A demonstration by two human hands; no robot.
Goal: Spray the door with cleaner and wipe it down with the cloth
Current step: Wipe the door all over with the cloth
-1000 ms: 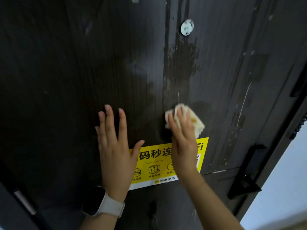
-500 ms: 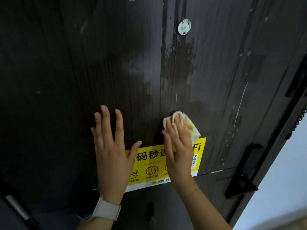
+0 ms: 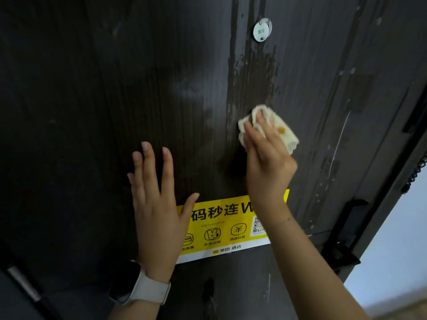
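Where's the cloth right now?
In the head view, the cloth is right of centre, pressed on the door under the right hand, above the yellow sticker.

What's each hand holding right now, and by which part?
The right hand presses a bunched cream cloth to the door, fingers over its lower-left part. The left hand holds nothing, flat on the door.
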